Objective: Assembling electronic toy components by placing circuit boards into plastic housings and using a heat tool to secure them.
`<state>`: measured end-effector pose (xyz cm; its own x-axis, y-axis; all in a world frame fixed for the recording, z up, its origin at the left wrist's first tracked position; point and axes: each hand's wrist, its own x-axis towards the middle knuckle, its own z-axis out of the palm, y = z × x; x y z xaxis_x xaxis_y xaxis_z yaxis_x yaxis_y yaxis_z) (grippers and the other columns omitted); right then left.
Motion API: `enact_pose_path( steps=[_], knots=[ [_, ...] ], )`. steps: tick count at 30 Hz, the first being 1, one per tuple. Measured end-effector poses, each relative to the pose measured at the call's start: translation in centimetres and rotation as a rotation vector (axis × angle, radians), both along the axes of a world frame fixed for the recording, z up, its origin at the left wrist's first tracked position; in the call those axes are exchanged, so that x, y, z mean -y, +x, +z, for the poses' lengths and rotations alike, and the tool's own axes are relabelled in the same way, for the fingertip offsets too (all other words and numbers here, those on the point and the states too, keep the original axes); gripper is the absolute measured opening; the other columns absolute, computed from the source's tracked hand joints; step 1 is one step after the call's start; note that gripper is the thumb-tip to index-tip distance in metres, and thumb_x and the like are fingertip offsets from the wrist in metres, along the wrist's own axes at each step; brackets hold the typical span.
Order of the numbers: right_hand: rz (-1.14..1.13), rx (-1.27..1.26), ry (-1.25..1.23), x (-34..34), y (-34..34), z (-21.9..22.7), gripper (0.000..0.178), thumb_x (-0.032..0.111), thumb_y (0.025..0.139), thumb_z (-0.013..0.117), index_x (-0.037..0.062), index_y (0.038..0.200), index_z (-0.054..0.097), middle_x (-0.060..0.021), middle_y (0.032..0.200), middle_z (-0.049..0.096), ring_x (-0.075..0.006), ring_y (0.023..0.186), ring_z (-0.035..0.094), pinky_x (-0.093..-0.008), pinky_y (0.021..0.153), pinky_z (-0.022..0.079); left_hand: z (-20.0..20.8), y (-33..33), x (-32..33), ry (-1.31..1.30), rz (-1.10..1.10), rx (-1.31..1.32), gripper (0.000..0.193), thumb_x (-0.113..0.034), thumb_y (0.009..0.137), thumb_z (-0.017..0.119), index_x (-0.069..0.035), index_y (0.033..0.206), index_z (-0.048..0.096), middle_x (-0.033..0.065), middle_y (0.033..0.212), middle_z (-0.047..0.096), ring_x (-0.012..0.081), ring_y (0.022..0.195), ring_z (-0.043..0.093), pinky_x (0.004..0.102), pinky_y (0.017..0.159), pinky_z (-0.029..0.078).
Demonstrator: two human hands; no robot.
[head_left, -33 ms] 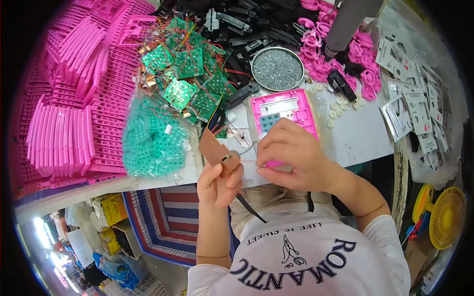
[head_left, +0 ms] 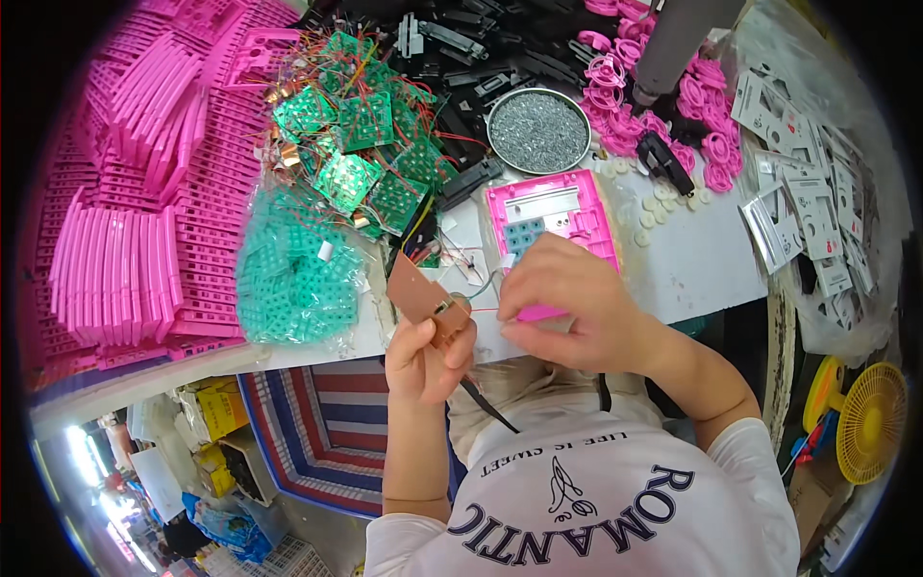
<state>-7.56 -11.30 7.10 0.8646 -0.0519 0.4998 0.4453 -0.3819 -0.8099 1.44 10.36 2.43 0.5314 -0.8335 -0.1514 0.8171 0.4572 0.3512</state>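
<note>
My left hand (head_left: 423, 358) is closed on a brown circuit board (head_left: 411, 288), holding it tilted above the table's front edge. A thin red wire (head_left: 486, 310) runs from the board to my right hand (head_left: 567, 303), whose thumb and forefinger are pinched on it. A grey wire loops up beside the board. Behind my right hand lies a pink plastic casing (head_left: 598, 216) with a metallic strip and a blue-green rubber keypad (head_left: 522, 234) in it. My right hand covers the casing's lower part.
At left are stacked pink casings (head_left: 115, 274) and a bag of green keypads (head_left: 298, 274). Green circuit boards (head_left: 348, 181) with wires lie heaped behind. Farther back stand a round tin of screws (head_left: 538, 132), black parts and pink rings (head_left: 716, 149). Printed metal plates (head_left: 817, 212) lie right.
The red wire between my hands now shows as a straighter line. Both hands and the board have hardly moved.
</note>
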Motion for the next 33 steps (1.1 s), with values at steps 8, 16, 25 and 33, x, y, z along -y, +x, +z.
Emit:
enact_pose_path(
  steps=[8, 16, 25, 33],
  knots=[
    [0.357, -0.309, 0.094, 0.9, 2.2, -0.4, 0.013, 0.016, 0.089, 0.069, 0.0052, 0.097, 0.070, -0.0033, 0.088, 0.065, -0.0186, 0.092, 0.056, -0.0342, 0.086, 0.042, 0.3, 0.6, -0.7, 0.154, -0.099, 0.286, 0.037, -0.014, 0.093, 0.061, 0.004, 0.123, 0.049, 0.0165, 0.094, 0.060, 0.0123, 0.053, 0.045, 0.0238, 0.044, 0.034],
    [0.539, -0.791, 0.492, 1.1, 2.1, 0.6, 0.007, 0.008, 0.086, 0.068, 0.0056, 0.092, 0.066, -0.0031, 0.088, 0.065, -0.0175, 0.091, 0.058, -0.0336, 0.088, 0.045, -1.4, 1.3, -1.7, 0.186, -0.164, 0.282, 0.039, -0.011, 0.091, 0.063, 0.002, 0.125, 0.048, 0.0176, 0.104, 0.065, 0.0096, 0.053, 0.044, 0.0228, 0.043, 0.030],
    [-0.112, 0.166, -0.416, 0.2, 1.3, -0.8, 0.023, 0.007, 0.070, 0.074, 0.0113, 0.090, 0.065, -0.0010, 0.082, 0.062, -0.0216, 0.086, 0.059, -0.0432, 0.092, 0.046, -0.7, 1.6, -1.3, 0.162, -0.240, 0.144, 0.050, -0.009, 0.092, 0.063, 0.001, 0.137, 0.043, 0.0165, 0.110, 0.064, 0.0097, 0.061, 0.050, 0.0222, 0.045, 0.032],
    [-0.251, 0.042, -0.459, -0.8, 1.3, -1.6, 0.020, 0.009, 0.071, 0.072, 0.0096, 0.089, 0.062, -0.0044, 0.086, 0.062, -0.0255, 0.088, 0.057, -0.0436, 0.085, 0.047, -0.8, -0.4, 0.5, 0.122, 0.021, 0.216, 0.036, -0.018, 0.095, 0.064, 0.004, 0.119, 0.049, 0.0176, 0.104, 0.057, 0.0140, 0.051, 0.045, 0.0235, 0.041, 0.032]
  ],
)
